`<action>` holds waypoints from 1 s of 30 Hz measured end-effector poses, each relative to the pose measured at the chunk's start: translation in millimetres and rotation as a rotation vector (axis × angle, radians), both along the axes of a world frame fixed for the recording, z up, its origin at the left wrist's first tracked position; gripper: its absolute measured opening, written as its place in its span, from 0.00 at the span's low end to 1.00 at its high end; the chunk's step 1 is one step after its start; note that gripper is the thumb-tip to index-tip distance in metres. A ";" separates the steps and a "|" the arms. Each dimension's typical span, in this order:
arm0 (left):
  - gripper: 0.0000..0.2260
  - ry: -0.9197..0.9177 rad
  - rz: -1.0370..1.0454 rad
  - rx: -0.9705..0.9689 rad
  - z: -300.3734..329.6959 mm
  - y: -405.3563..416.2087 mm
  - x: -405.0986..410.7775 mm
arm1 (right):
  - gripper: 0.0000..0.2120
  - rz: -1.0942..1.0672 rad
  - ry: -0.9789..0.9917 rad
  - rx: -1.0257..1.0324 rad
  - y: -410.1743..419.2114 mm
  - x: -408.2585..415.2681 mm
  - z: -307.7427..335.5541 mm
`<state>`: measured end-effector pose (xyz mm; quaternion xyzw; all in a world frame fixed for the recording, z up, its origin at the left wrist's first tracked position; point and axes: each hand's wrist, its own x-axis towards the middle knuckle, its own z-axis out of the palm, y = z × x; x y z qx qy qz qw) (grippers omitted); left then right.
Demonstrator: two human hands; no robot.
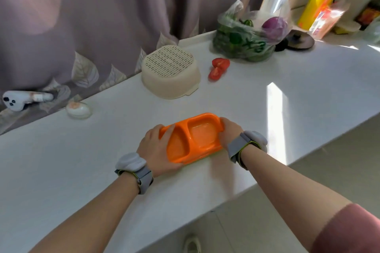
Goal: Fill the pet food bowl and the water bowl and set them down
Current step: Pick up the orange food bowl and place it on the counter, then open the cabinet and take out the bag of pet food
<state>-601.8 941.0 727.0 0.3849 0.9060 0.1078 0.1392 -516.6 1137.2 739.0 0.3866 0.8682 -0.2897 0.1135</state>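
Orange plastic double-compartment pet bowl [192, 139] sits on white countertop [267, 80], near front edge, gripped at both ends. Left hand [157, 149] wraps the left end, thumb over rim, fingers curled underneath; right hand [230, 131] clasps the right end w/ fingers closed on rim. Right compartment maybe holds water, glare makes it hard to tell; left one looks empty, no food seen. Judged progress: early-mid, food fill left, final set-down prob still to do. Cream upturned colander [170, 72] and cut tomato [219, 66] sit well behind, apart.
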 end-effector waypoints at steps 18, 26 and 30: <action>0.37 -0.001 0.089 0.098 -3.7 -27.7 93.6 | 0.09 -0.062 0.570 0.114 -36.5 81.0 -5.0; 0.27 -0.172 0.186 0.179 -43.3 -77.7 207.4 | 0.17 0.580 0.177 -0.005 -91.7 180.0 -57.5; 0.30 -0.160 0.222 0.129 -70.7 -96.1 227.5 | 0.24 0.672 0.008 0.119 -107.3 184.1 -94.3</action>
